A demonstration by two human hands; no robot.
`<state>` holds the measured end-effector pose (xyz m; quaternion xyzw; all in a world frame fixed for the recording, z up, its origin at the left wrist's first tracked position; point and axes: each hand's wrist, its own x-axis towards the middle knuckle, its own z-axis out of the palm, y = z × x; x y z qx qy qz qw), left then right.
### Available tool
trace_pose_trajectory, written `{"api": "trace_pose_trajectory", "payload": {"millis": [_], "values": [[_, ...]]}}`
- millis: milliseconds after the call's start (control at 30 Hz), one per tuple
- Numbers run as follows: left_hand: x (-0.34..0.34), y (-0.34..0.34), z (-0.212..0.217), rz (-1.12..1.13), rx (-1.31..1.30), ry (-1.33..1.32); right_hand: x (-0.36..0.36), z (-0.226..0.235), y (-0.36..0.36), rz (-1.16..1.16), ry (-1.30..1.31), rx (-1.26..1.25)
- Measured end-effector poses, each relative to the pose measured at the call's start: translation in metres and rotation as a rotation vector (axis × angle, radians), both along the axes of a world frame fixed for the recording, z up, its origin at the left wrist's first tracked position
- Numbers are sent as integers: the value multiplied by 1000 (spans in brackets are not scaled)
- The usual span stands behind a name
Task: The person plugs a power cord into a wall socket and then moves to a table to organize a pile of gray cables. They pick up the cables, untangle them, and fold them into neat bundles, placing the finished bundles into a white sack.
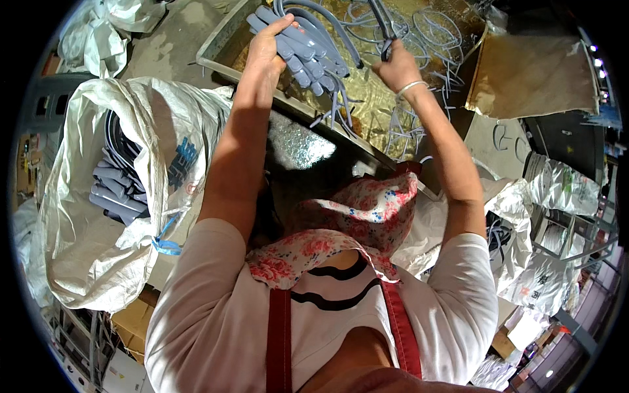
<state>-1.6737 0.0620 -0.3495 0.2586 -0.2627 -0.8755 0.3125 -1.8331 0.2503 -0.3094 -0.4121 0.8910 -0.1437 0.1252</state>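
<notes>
My left hand [265,49] is closed around a bunch of grey moulded rubber pieces [303,56] with thick, rounded ends. Long curved bands trail from the bunch over a shallow tray [226,33]. To its right, my right hand [398,69] is closed on a dark, shiny, elongated piece [382,18] that points away from me; its exact kind is unclear. Thin grey strips and loops [436,33] lie scattered on the tray's yellowish bottom, beneath and beyond my hands.
On the left stands an open white woven sack [72,216] holding similar grey pieces [116,190]. A brown cardboard sheet [534,75] lies at the tray's right. More white sacks [562,187] stand farther right. Floral cloth [354,216] covers my front near the tray's edge.
</notes>
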Motion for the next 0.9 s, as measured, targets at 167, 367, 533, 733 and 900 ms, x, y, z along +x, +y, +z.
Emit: {"api": "trace_pose_trajectory", "payload": {"millis": [167,367,533,733,900], "values": [[8,-9,6,112,64,-47,2,19,12,389,160,132],[-5,-9,-15,157,255,58,41,-14,-13,451,-540,-315],[-11,-1,-11,283,248,28,45,-7,-18,351,-305,163],[9,-21,-2,332,81,52,19,5,8,255,82,193],[1,-20,-4,282,238,104,33,-34,-5,293,201,249]]}}
